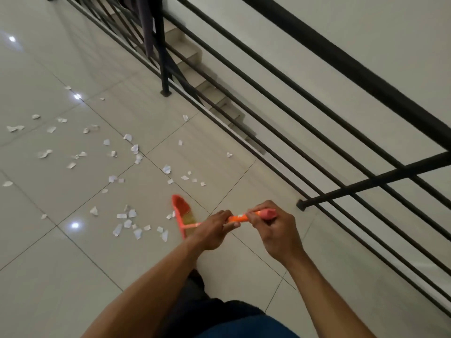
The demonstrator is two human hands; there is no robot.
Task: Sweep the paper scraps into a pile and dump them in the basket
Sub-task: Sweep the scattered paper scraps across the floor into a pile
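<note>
1. We hold an orange broom (185, 215) with both hands, looking down its handle from above
2. Our left hand (214, 230) is wrapped around the handle lower down, fingers curled over the orange shaft
3. Our right hand (273, 230) is closed around the top end of the handle, just beside the left, with the pinkish end cap showing above the fingers
4. The broom head rests on the pale tiled floor (73, 276), just ahead of our hands, its orange frame turned edge-on to us and some tan bristles visible on its right side
5. White paper scraps (129, 223) lie scattered over the floor; one loose cluster sits just left of the broom head, with the nearest scrap touching or almost touching the frame
6. More scraps spread farther away to the left and ahead, well apart from one another, and a few lie to the right near the railing
7. A black metal railing (268, 113) runs diagonally along the right side, with a staircase (210, 86) going down behind it
8. Dark cloth (146, 25) hangs over the railing at the top
9. We see no basket in this view
10. Ceiling lights reflect as bright spots on the glossy tiles
</note>
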